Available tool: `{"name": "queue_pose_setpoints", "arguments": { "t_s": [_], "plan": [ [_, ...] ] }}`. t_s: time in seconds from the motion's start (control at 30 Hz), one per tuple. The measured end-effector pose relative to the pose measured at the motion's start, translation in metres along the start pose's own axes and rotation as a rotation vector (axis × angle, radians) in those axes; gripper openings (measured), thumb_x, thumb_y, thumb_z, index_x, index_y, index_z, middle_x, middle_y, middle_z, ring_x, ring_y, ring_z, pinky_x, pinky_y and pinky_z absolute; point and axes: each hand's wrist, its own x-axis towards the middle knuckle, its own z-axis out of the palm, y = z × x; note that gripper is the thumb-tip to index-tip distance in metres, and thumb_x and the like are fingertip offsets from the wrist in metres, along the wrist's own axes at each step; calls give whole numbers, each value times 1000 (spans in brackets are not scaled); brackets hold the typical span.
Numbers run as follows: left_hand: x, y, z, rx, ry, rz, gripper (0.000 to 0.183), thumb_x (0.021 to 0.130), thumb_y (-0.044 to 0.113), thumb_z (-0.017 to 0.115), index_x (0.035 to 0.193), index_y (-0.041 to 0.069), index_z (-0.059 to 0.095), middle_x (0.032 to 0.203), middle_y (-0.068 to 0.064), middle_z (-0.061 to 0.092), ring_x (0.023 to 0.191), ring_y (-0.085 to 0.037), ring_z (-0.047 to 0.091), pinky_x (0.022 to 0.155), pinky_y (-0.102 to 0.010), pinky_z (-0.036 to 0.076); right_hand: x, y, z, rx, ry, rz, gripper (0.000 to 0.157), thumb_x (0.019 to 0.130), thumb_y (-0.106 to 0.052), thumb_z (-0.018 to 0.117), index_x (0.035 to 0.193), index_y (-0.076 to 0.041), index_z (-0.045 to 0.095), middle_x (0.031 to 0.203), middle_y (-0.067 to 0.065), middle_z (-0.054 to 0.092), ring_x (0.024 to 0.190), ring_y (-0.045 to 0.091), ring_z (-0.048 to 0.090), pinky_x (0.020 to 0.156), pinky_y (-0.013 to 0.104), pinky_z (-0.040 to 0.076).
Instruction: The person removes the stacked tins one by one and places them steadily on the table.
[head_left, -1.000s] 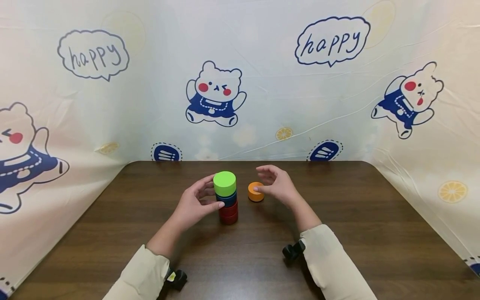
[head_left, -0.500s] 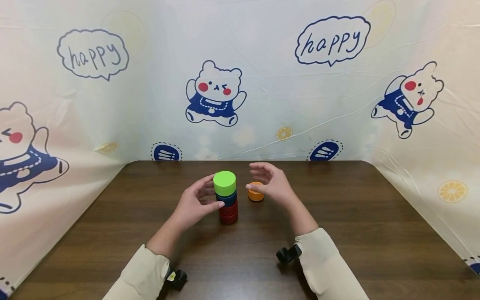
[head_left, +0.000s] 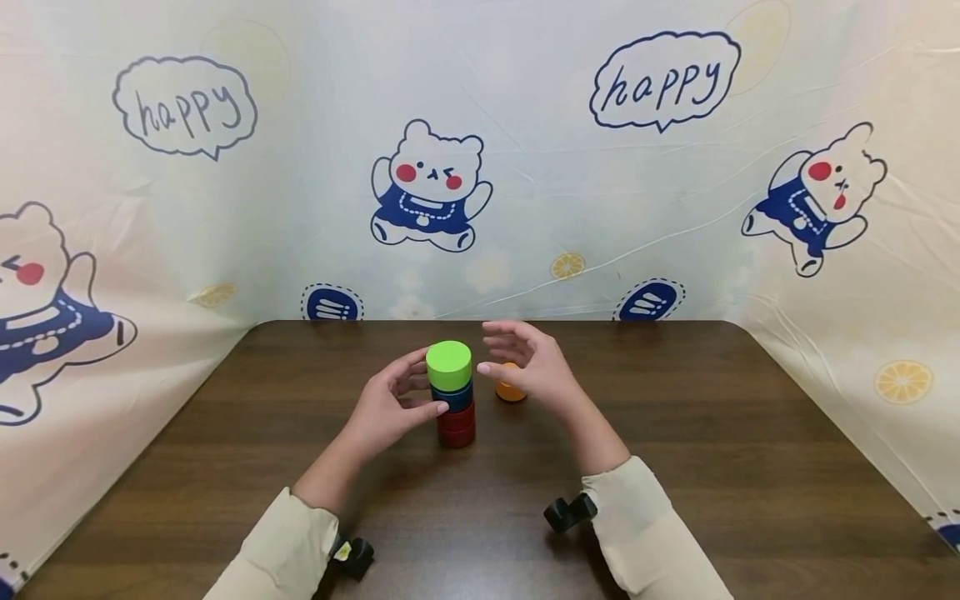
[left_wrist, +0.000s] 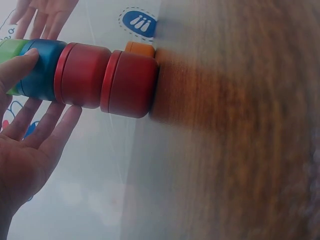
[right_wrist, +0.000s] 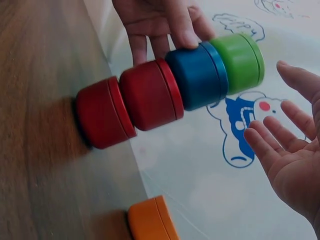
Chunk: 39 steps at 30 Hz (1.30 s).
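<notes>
Two red lidded tins (head_left: 457, 425), a blue tin (head_left: 453, 397) and a bright green tin (head_left: 449, 367) stand in one upright stack. My left hand (head_left: 386, 404) holds the stack at the blue tin, thumb on the near side and fingers behind, as the left wrist view shows. To the right of the stack my right hand (head_left: 536, 371) hovers with fingers spread and nothing in them. The right wrist view shows its fingertips apart from the green tin (right_wrist: 241, 65). An orange tin (head_left: 507, 387) sits on the table, partly hidden by the right hand.
The dark wooden table (head_left: 465, 525) carries the tins. Behind it and at both sides hangs a pale cloth (head_left: 525, 192) printed with bears. A black wrist camera (head_left: 570, 512) is strapped by the right sleeve, another black camera (head_left: 355, 558) by the left.
My right hand has moved left and slightly away from me, past the orange tin towards the top of the stack. My left hand and the tins have stayed put.
</notes>
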Motion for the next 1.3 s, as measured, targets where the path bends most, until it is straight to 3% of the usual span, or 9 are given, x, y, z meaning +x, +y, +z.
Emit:
{"name": "queue_pose_setpoints", "arguments": {
  "t_s": [0.27, 0.5, 1.03, 1.3],
  "plan": [
    [0, 1, 0, -4, 1, 27, 74, 80, 13, 82, 144, 16, 46, 133, -13, 56, 115, -32, 60, 92, -52, 50, -1, -1, 11, 13, -26, -39, 50, 85, -11, 77, 131, -8, 57, 128, 10, 61, 118, 28, 59, 99, 46, 47],
    [-1, 1, 0, -5, 0, 5, 73, 79, 14, 83, 143, 16, 47, 132, -12, 57, 115, -31, 59, 91, -46, 52, -1, 3, 19, -15, -55, -77, 49, 86, -9, 76, 130, -5, 56, 127, 9, 62, 114, 22, 62, 99, 45, 47],
    [1, -6, 3, -7, -37, -42, 71, 80, 16, 82, 142, 14, 47, 134, -11, 55, 118, -31, 58, 91, -41, 52, 0, 7, 32, -13, -58, -19, 54, 85, -3, 75, 134, -1, 53, 128, 17, 59, 116, 30, 59, 101, 42, 46],
    [1, -6, 3, -10, -49, -63, 71, 80, 16, 82, 142, 14, 47, 135, -11, 55, 120, -32, 56, 93, -43, 51, -9, -19, 34, -23, -49, -43, 47, 85, 3, 72, 129, 6, 54, 122, 22, 61, 112, 35, 61, 100, 46, 47]
  ]
}}
